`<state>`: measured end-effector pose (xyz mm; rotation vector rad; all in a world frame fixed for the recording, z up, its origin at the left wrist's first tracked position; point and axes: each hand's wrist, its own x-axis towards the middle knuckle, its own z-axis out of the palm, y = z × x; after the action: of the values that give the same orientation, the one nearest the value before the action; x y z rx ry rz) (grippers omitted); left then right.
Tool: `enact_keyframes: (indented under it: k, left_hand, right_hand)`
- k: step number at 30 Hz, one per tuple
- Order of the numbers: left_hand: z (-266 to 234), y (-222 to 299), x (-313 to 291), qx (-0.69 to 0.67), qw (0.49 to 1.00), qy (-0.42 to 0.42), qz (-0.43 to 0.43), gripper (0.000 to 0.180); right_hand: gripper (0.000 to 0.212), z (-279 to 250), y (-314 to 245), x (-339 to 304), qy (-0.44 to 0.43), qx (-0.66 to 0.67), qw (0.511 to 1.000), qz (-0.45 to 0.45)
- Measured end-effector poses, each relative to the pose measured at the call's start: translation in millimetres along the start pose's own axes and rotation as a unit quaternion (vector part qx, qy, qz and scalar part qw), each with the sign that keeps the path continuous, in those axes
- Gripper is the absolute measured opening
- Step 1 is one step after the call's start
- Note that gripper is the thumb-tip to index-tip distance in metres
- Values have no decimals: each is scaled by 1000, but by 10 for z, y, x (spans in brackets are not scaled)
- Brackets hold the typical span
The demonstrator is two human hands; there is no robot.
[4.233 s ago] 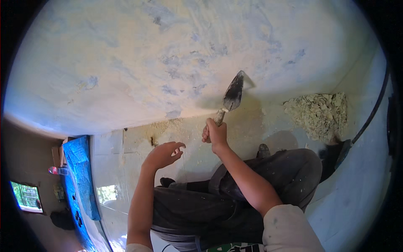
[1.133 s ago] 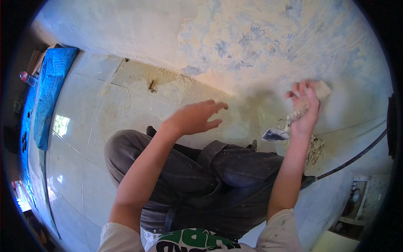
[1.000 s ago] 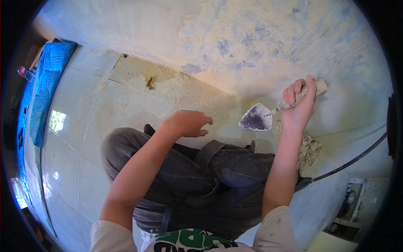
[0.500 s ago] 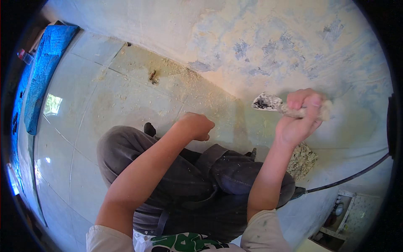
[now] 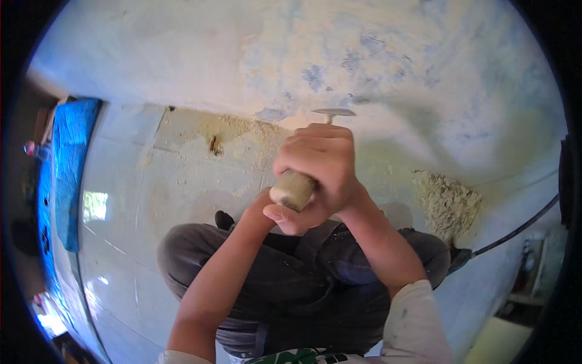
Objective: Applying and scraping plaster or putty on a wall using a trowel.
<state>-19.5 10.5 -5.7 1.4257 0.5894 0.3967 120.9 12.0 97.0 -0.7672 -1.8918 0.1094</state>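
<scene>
Now, from the head view: gripping the trowel (image 5: 333, 112) with the right hand (image 5: 321, 161) shut tight round its pale wooden handle (image 5: 293, 189), and with the left hand (image 5: 280, 212) cupped under and closed on the butt of that same handle. Holding the thin metal blade edge-on, up by the foot of the wall (image 5: 424, 73), just above the knuckles; cannot tell if touching. Plenty scraped off already, judging by the bare pale patches on the wall, the heap of crumbs (image 5: 445, 203) and the dust along the tiled floor (image 5: 139, 200). Still lots of blue and rough spots left higher up. Off to the side, a blue sheet (image 5: 70, 158) and a black cable (image 5: 515, 227). Different from half a second ago: then gripped by the right hand alone, with the left curled lower down by the knees; then showing more of the blade's flat face, now only its edge.
</scene>
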Motion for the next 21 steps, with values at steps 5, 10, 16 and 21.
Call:
enact_keyframes:
  k: [5,10,16,21]
  left_hand:
    - [-13,-54,51,353,933,-44,63,79]
    - [12,-519,74,48,982,96,152,72]
    - [-259,-954,-3,402,915,-26,-4,72]
    - [-351,-1116,-50,459,886,-56,-29,75]
  right_hand:
    - [45,-75,87,-40,43,-66,996,-31]
    - [39,-138,149,-186,79,-32,996,-38]
    - [48,-180,148,-177,96,-42,994,-33]
    - [45,-224,160,-201,103,-46,993,-47]
